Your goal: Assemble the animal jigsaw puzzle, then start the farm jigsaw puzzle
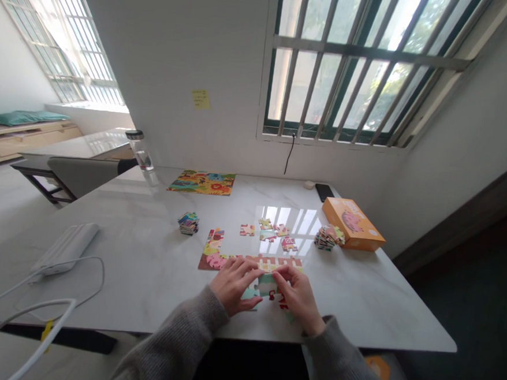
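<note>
On the table in front of me lies a partly joined jigsaw puzzle (214, 261), with a pink figure at its left end and a white fence pattern along its row. My left hand (235, 284) rests on it, fingers stretched out and thumb apart, fingertips beside a pale green puzzle piece (266, 286). That piece sits between my hands at the row's lower edge, its upper edge pinched by the thumb and fingers of my right hand (297, 294). Red and green pieces under the right hand are partly hidden. Several loose pieces (267, 235) lie just beyond the row.
Stacks of puzzle pieces stand at left (188, 223) and right (327, 238). An orange box (355, 223) is beside the right stack, a phone (324, 192) behind it. Farther back are a colourful picture sheet (202, 182) and a bottle (140, 150). A white power strip (69, 246) trails cables at left.
</note>
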The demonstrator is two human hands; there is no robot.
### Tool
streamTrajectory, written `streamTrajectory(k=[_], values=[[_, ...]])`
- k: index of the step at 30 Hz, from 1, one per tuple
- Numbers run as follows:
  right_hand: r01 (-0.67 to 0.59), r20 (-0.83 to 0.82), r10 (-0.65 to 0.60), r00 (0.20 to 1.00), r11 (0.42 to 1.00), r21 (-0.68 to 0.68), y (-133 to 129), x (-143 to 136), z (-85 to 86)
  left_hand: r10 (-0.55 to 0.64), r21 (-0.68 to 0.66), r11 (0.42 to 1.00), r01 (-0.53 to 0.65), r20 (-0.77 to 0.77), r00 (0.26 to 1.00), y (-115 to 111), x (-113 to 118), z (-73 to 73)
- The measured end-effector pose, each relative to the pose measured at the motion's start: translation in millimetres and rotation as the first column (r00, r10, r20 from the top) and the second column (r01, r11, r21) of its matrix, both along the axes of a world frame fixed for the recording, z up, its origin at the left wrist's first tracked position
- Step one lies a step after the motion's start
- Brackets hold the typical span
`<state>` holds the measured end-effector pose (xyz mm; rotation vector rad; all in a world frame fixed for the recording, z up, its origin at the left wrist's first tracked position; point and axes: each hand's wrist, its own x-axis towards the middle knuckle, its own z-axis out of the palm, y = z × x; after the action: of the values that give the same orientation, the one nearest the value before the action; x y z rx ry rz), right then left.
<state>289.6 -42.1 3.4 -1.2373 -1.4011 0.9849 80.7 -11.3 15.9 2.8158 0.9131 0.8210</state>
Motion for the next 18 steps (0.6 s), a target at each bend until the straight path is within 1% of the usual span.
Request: streamTrajectory(k=[2, 3, 5, 6, 7, 8, 10, 12, 14, 16, 18], values=[[-0.029, 0.032, 0.028, 0.999, 0.999, 0.017, 0.5, 1.0, 3.7, -0.007, 0.023, 1.000, 0.007, -0.004, 1.000, 1.1, -0.7, 1.3], [-0.041, 0.080, 0.038, 0.996, 0.998, 0.043, 2.1, 3.2, 6.5, 0.003, 0.035, 0.999, -0.003, 0.006, 1.000, 2.8, -2.8, 1.7], [-0.053, 0.230, 0.021, 0.973, 0.990, 0.133, 9.3, 11.1, 12.9, 0.046, 0.054, 0.997, -0.049, 0.041, 0.998, 9.1, -10.5, 1.8], [-0.054, 0.327, -0.012, 0.945, 0.980, 0.191, 15.1, 16.8, 15.6, 0.077, 0.061, 0.995, -0.080, 0.062, 0.995, 13.7, -15.7, 1.6], [-0.058, 0.423, -0.050, 0.905, 0.969, 0.239, 22.1, 23.2, 17.6, 0.105, 0.065, 0.992, -0.111, 0.081, 0.991, 19.1, -21.3, 1.0], [-0.082, 0.525, -0.081, 0.847, 0.956, 0.281, 30.3, 30.0, 18.8, 0.132, 0.069, 0.988, -0.140, 0.102, 0.986, 24.9, -26.9, 0.0], [-0.102, 0.691, -0.148, 0.707, 0.946, 0.307, 48.1, 43.2, 18.3, 0.177, 0.067, 0.980, -0.188, 0.140, 0.974, 36.1, -36.9, -3.4], [-0.086, 0.806, -0.174, 0.566, 0.960, 0.268, 65.5, 53.7, 15.6, 0.218, 0.043, 0.973, -0.228, 0.171, 0.961, 44.4, -43.6, -8.4], [-0.059, 0.882, -0.143, 0.449, 0.980, 0.188, 80.9, 60.6, 12.5, 0.240, 0.014, 0.969, -0.247, 0.188, 0.952, 48.6, -46.9, -14.0], [-0.034, 0.923, -0.069, 0.379, 0.995, 0.089, 94.9, 64.2, 10.4, 0.240, 0.002, 0.969, -0.245, 0.201, 0.950, 49.2, -47.7, -18.6], [-0.041, 0.934, 0.008, 0.356, 0.999, 0.007, 108.3, 64.9, 9.5, 0.230, 0.008, 0.972, -0.237, 0.210, 0.950, 48.5, -47.5, -21.5]])
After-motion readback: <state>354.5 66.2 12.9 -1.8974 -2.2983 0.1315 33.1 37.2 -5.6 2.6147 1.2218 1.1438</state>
